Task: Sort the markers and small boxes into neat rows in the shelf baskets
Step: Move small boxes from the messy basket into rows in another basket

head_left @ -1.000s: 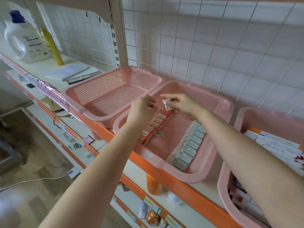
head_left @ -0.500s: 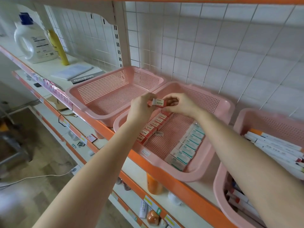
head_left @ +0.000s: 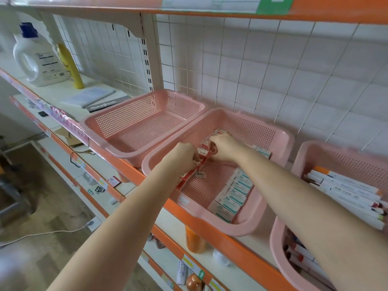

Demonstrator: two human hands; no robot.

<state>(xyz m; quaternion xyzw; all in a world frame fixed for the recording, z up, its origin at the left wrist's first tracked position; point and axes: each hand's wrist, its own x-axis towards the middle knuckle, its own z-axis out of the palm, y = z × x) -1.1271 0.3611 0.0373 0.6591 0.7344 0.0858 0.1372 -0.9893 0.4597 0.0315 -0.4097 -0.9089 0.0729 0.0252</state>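
Observation:
Both hands are down in the middle pink basket (head_left: pixel 279 139). My left hand (head_left: pixel 182 156) and my right hand (head_left: pixel 223 147) have curled fingers on a small red-and-white box (head_left: pixel 203 152) set into the row of red boxes (head_left: pixel 186 177) along the basket's left wall. A row of teal-and-white boxes (head_left: pixel 233 195) lines the right wall. A loose barcode label (head_left: pixel 200 175) lies on the basket floor. White markers (head_left: pixel 344 190) lie side by side in the right pink basket (head_left: pixel 302 156).
An empty pink basket (head_left: pixel 117 116) stands to the left. Further left on the shelf are a notebook (head_left: pixel 98 101), a yellow bottle (head_left: pixel 69 66) and a white jug (head_left: pixel 33 57). An orange shelf edge (head_left: pixel 231 242) runs along the front; lower shelves hold small items.
The hands, which held the small box up above the basket, have gone down and set it into the red row at the left wall.

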